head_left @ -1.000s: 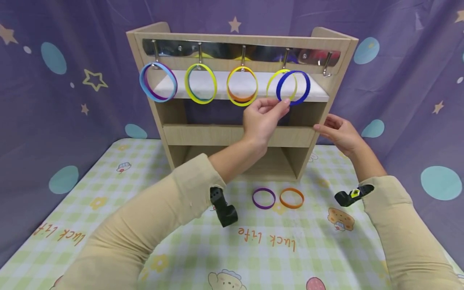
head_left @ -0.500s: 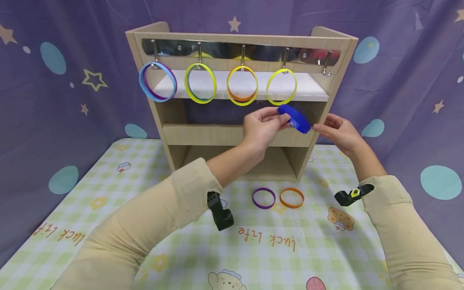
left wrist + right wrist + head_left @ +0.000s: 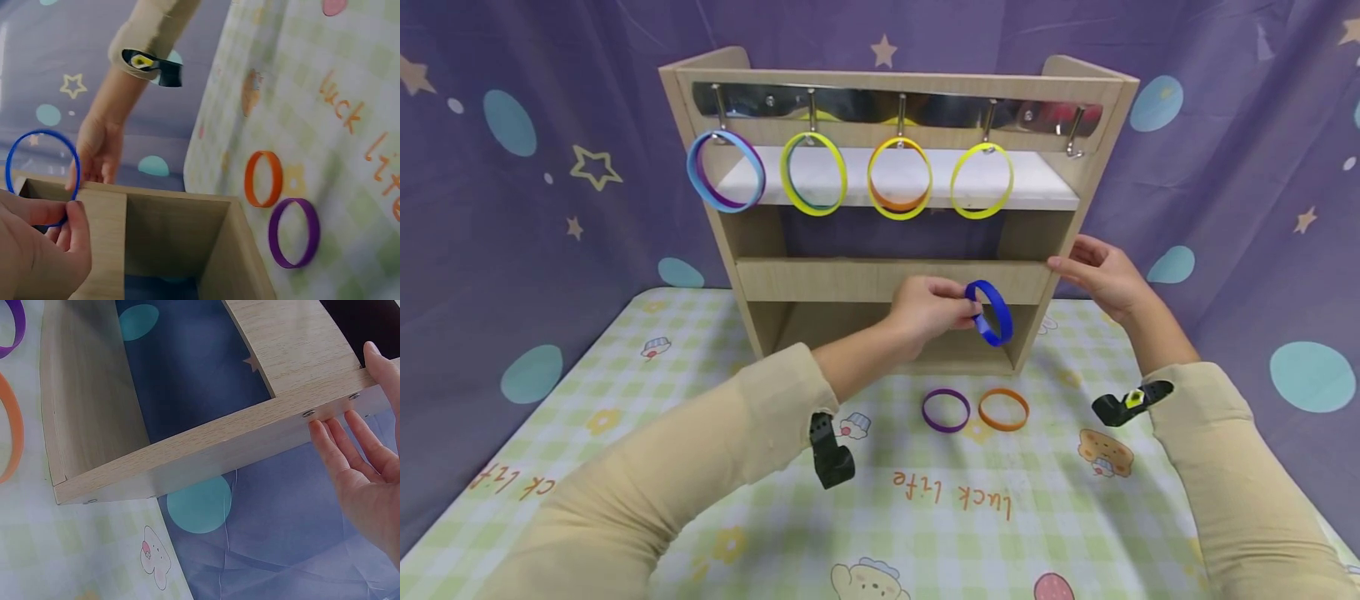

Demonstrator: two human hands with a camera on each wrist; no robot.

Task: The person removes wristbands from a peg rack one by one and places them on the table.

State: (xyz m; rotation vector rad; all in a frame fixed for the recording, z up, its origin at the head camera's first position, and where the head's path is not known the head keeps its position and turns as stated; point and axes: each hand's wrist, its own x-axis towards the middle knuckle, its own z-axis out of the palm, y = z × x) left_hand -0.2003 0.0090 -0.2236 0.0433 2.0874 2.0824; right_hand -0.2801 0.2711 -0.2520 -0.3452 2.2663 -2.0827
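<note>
My left hand pinches a dark blue silicone wristband between thumb and fingers, in front of the wooden shelf unit's lower part. The band is held up away from the shelf in the left wrist view. My right hand touches the unit's right side: its thumb lies at the front edge while the fingertips rest against the outer face. From the hooks above hang light blue and purple bands, yellow and teal bands, yellow and orange bands, and a single yellow band.
The far right hook on the metal strip holds no band. A purple wristband and an orange wristband lie on the checked tablecloth before the unit. A purple curtain stands behind.
The left hand has lowered the blue wristband from in front of the fourth hook's yellow band down to the unit's lower opening, turning it on the way. The right hand stays put.
</note>
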